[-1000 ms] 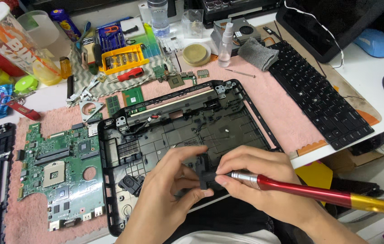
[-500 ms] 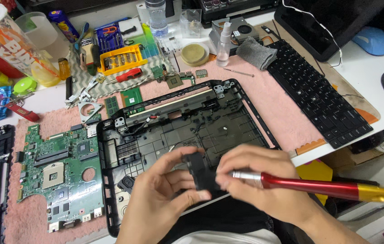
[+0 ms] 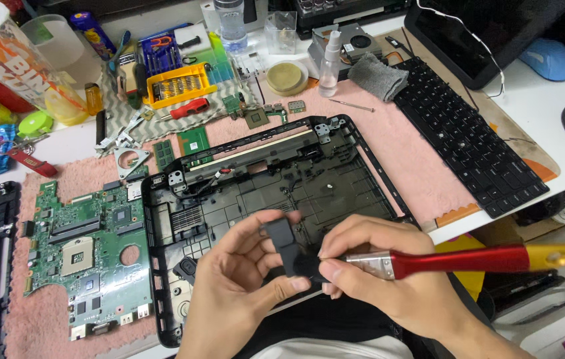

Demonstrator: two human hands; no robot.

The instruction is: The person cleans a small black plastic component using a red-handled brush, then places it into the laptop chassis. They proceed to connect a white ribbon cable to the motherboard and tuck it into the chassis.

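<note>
Head view, looking down on a cluttered counter near its front edge. The left hand point(image 3: 242, 292) pinches a small black plastic part point(image 3: 286, 242) between thumb and fingertips, holding it just above the front portion of the open black laptop base shell point(image 3: 362, 179). The part stands roughly upright, its long axis running from the shell toward the person. The right hand point(image 3: 389, 279) grips a red-handled brush point(image 3: 468, 260) by its silver ferrule. The handle lies almost level, pointing toward the counter's right edge, and ends in a yellow tip. The brush head meets the lower end of the black part from the right, so the two hands come together at that spot; both are equally close to the part, the left bearing it, the right applying the tool.

A green motherboard point(image 3: 86, 249) rests on the pink mat point(image 3: 422, 166) left of the shell. A detached keyboard point(image 3: 468, 139) lies toward the right rear.

Hidden or unclear: the bristles are dark and merge with the black part, so their exact contact cannot be made out. The part's underside is covered by fingers. The shell's front edge is screened by both hands.
</note>
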